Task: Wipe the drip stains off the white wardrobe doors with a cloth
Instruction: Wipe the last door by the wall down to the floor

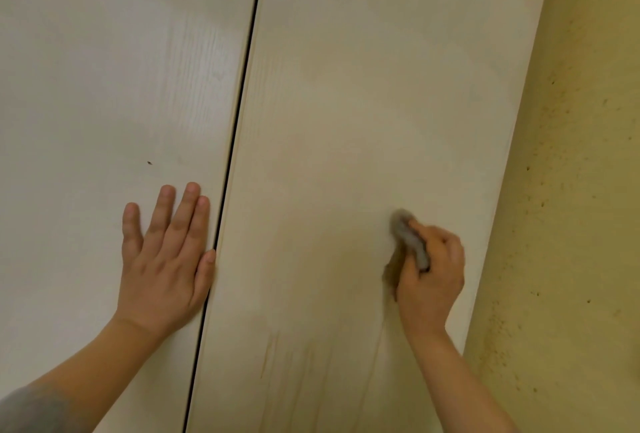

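Gripping a grey cloth [410, 238] — right hand [431, 277] against the right door [346, 86].

No text, label, brand, number or sign can be read. The wardrobe doors [363, 103] show only plain wood grain above and beside the fingers [187, 211] of the left hand [162, 266]. The cloth [407, 233] gripped in the right hand [433, 280] is blurred, and no tag can be made out on it.

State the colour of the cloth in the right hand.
The small crumpled cloth is grey; head view shows it.
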Motion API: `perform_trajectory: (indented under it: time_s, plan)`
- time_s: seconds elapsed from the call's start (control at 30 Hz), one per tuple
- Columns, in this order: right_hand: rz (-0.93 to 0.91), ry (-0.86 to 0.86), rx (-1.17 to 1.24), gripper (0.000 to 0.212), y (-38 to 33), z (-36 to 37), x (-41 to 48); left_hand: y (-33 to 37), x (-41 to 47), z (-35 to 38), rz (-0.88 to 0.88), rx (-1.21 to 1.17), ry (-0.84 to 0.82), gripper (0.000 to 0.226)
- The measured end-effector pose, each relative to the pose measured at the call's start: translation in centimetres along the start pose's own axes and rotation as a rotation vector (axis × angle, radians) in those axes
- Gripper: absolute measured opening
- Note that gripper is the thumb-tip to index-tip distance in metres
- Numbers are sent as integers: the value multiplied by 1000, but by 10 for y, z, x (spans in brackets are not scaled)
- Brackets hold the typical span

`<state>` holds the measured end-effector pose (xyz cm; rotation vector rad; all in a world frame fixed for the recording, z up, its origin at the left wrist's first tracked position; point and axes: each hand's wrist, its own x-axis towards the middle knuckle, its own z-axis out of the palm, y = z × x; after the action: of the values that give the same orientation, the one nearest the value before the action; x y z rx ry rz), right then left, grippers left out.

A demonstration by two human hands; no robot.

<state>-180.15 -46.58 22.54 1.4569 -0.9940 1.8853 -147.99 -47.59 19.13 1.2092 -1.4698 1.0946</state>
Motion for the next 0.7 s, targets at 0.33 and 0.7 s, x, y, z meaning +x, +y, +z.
perform_trajectory:
  time_s: [0.33,0.7]
  plan:
    - [-137,-338,109,29,6,-8,-142,-1,-1,1,0,-8,-2,67]
    - [155,23,-32,33,20,-7,-14,1,0,-4,-17,-41,-11,66]
